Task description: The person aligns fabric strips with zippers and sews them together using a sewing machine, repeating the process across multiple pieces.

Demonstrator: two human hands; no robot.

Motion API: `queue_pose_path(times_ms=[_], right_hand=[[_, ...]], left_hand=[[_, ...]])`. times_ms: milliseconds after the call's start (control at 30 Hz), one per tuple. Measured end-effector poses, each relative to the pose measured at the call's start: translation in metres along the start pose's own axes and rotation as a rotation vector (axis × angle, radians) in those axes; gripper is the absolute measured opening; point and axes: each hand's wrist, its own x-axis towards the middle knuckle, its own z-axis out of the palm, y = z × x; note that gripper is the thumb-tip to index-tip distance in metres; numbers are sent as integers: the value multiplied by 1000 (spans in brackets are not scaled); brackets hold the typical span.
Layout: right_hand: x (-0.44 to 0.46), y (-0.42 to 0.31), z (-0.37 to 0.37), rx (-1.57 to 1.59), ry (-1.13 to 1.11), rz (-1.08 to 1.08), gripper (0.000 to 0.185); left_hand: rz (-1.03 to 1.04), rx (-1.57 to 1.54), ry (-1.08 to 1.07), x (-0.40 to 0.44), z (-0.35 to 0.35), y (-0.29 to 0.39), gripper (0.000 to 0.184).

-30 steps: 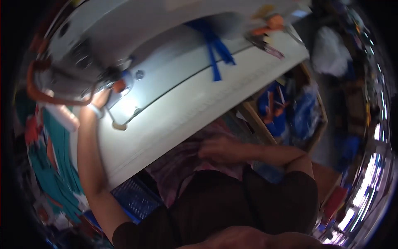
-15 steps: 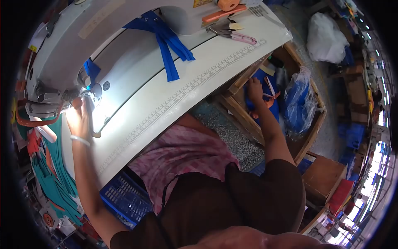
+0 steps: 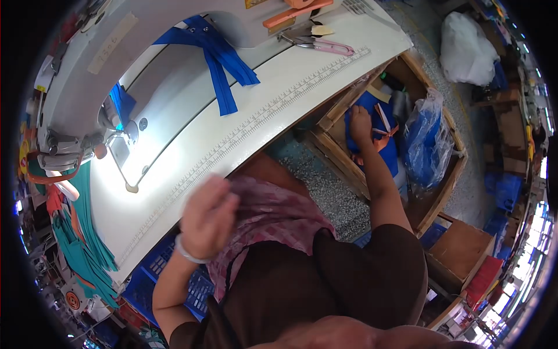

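My left hand (image 3: pixel 209 218), a pale band at its wrist, is raised over my lap by the table's front edge. Motion blurs its fingers, and no object shows in it. Inside the wooden drawer (image 3: pixel 328 119), my right hand (image 3: pixel 361 125) rests on blue fabric (image 3: pixel 387 154) with its fingers curled down; whatever they grip is hidden. Beside it lie orange and white pieces (image 3: pixel 382 134) and a clear plastic bag with blue material (image 3: pixel 427 148). Blue fabric strips (image 3: pixel 220 81) with metal eyelets lie on the sewing machine bed, and another blue piece (image 3: pixel 122 103) hangs near the lit needle area.
The sewing machine (image 3: pixel 104 55) arches over the white table (image 3: pixel 264 131), which has a printed ruler. Pink-handled snips (image 3: pixel 334 46) and an orange-handled tool (image 3: pixel 296 14) lie at the back. Green strips (image 3: pixel 87 247) hang at the left; a blue crate (image 3: pixel 154 264) stands below.
My left hand has left the lit needle area and come back toward my body, over my lap. My right hand remains in the drawer. The whole view has shifted slightly.
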Motion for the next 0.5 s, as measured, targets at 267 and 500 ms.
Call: queue_pose_path(times_ms=[267, 500], right_hand=[[-11, -28, -52, 150, 96, -77, 13], [-70, -75, -107, 297, 104, -302, 25]], left_hand=[[-287, -681, -359, -19, 159, -2, 30], [-930, -1488, -205, 55, 301, -3, 39]])
